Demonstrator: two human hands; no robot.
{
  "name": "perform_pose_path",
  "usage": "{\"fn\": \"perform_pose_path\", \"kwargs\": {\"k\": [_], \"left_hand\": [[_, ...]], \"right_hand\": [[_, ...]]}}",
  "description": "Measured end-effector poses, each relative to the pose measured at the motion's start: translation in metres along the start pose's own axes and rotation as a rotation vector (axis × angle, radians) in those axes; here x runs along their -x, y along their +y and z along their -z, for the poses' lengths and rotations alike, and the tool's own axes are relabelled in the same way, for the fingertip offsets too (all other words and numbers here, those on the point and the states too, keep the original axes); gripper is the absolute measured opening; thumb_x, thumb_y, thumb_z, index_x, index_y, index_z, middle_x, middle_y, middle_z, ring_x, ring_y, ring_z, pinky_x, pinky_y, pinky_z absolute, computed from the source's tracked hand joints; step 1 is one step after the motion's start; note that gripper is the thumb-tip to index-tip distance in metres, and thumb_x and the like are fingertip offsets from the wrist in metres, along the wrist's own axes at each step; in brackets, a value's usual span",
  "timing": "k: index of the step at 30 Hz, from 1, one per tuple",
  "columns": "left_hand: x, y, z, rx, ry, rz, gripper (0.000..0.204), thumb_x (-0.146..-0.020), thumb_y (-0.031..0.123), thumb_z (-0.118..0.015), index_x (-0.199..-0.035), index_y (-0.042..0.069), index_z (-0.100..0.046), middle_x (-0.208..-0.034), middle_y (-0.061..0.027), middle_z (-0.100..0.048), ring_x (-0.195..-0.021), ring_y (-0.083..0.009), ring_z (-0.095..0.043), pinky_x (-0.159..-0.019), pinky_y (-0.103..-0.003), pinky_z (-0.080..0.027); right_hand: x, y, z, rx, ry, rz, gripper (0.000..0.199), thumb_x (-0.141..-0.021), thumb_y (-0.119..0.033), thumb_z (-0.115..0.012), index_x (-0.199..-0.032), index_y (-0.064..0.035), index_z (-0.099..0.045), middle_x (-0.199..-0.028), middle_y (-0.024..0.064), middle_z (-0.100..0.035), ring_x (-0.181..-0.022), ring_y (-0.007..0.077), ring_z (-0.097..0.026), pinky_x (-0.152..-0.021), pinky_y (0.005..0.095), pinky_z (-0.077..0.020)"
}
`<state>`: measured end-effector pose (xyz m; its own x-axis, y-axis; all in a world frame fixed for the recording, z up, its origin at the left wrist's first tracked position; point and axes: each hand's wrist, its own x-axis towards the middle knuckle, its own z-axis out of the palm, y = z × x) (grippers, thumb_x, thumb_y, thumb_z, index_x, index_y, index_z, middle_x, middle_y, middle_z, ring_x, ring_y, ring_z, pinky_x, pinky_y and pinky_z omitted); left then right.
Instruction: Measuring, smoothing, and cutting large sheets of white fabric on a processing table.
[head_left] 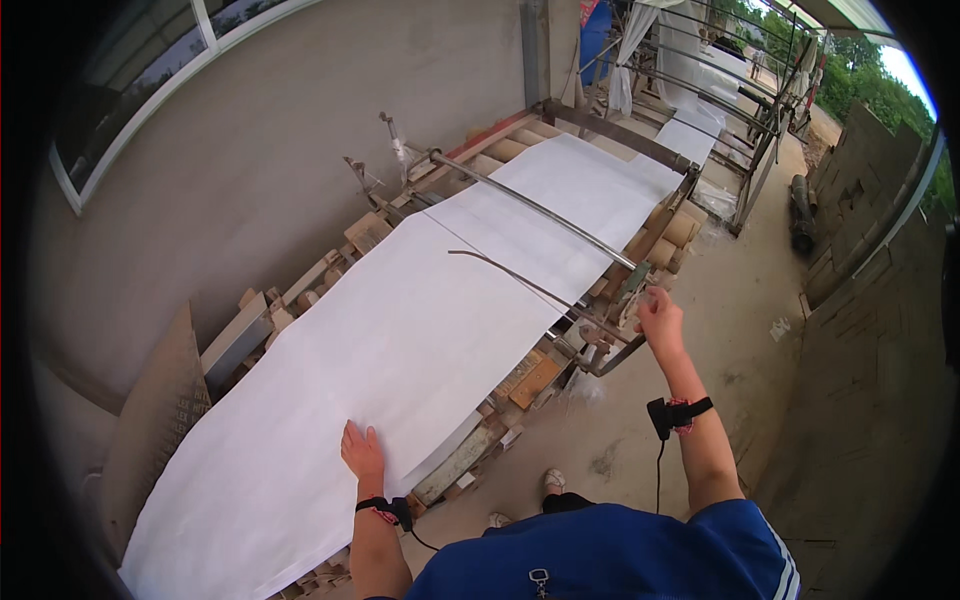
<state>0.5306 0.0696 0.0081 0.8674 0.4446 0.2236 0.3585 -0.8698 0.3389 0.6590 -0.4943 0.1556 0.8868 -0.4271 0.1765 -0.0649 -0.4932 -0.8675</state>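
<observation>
A long white sheet [330, 370] lies over a roller frame, running from the lower left to the far right. My left hand [362, 450] rests on the sheet near its right edge, palm down with the fingers stretched out. Beside the frame, my right hand [660, 320] is raised with its fingers curled in; whatever they may hold is hidden. Close to it are the end of a bent dark metal bar [625, 355] and a green bracket [636, 278]. A thin curved rod [510, 270] and a shiny metal bar [540, 208] reach across above the sheet.
Stacked wood pieces [530, 380] line the frame's near side. A plain wall [330, 110] stands to the left, with a brown board [165, 430] leaning there. Far off are metal racks [745, 150] with white sheeting. Dark panels [865, 230] border the concrete floor [730, 330] on the right.
</observation>
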Motion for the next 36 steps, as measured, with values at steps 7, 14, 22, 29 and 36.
{"fn": "perform_pose_path", "kwargs": {"k": [7, 14, 22, 29, 36], "left_hand": [[0.025, 0.009, 0.009, -0.256, -0.141, 0.038, 0.064, -0.09, 0.047, -0.046, -0.141, 0.01, -0.033, -0.15, -0.0158, -0.021, -0.139, -0.0322, -0.018, -0.109, -0.058, -0.014], [0.023, 0.014, 0.014, -0.222, -0.189, -0.003, 0.069, -0.087, 0.054, -0.048, -0.141, 0.012, -0.035, -0.152, -0.0162, -0.016, -0.14, -0.0343, -0.013, -0.108, -0.059, -0.011], [0.022, 0.01, 0.018, -0.199, -0.206, 0.021, 0.072, -0.085, 0.059, -0.046, -0.142, 0.017, -0.035, -0.152, -0.0161, -0.015, -0.14, -0.0342, -0.011, -0.108, -0.06, -0.009], [0.023, 0.009, 0.016, -0.159, -0.211, 0.007, 0.072, -0.084, 0.06, -0.046, -0.142, 0.018, -0.034, -0.151, -0.0165, -0.016, -0.14, -0.0344, -0.01, -0.108, -0.06, -0.005], [0.022, 0.012, 0.018, -0.165, -0.206, -0.09, 0.057, -0.082, 0.053, -0.051, -0.126, 0.017, -0.054, -0.15, -0.0161, -0.019, -0.14, -0.0384, -0.008, -0.105, -0.066, -0.001]], "right_hand": [[0.179, -0.003, -0.087, 0.308, -0.317, 0.872, 0.025, -0.077, -0.013, -0.062, -0.101, -0.0091, -0.058, -0.066, 0.0058, -0.058, -0.056, 0.0256, -0.059, -0.048, 0.0365, -0.0478], [0.212, 0.029, -0.121, 0.471, -0.327, 0.89, 0.013, -0.074, -0.012, -0.058, -0.084, -0.007, -0.052, -0.062, 0.0073, -0.055, -0.055, 0.026, -0.059, -0.046, 0.0383, -0.0465], [0.213, 0.03, -0.131, 0.637, -0.379, 0.939, 0.01, -0.076, -0.013, -0.056, -0.074, -0.0078, -0.046, -0.061, 0.0071, -0.055, -0.054, 0.0269, -0.058, -0.048, 0.0392, -0.0462], [0.216, 0.032, -0.129, 0.638, -0.425, 0.945, 0.008, -0.077, -0.012, -0.055, -0.076, -0.0099, -0.048, -0.059, 0.0052, -0.055, -0.055, 0.0245, -0.058, -0.05, 0.0369, -0.0439], [0.217, 0.036, -0.13, 0.554, -0.408, 0.96, 0.012, -0.075, -0.01, -0.057, -0.071, -0.0107, -0.046, -0.059, 0.0048, -0.051, -0.052, 0.0266, -0.055, -0.05, 0.0385, -0.0429]]}}
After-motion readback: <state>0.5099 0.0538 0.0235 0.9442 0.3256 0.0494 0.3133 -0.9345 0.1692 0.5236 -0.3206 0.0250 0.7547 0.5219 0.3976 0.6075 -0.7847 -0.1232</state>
